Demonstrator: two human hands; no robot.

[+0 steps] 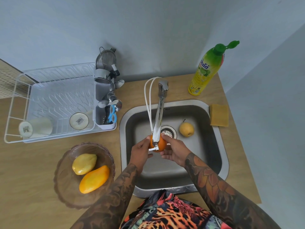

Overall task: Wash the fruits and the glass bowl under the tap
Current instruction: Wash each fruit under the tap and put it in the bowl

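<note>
Two hands meet under the spout of the chrome swivel tap (159, 113), so that the round orange fruit (160, 145) sits where water would fall. The left hand (140, 152) curls its grip round the fruit's left side, and the right hand (174, 150) cups it from the right and below, fingers bent round it; whether water runs I cannot tell. One pale yellow pear (186, 129) lies in the stainless steel sink (214, 162) beside the drain, likely parked within reach of the tap. Two yellow-orange elongated fruits (94, 179) wait in the ribbed glass bowl (66, 192) on the wooden bench (33, 171), left of the sink, apparently unwashed.
</note>
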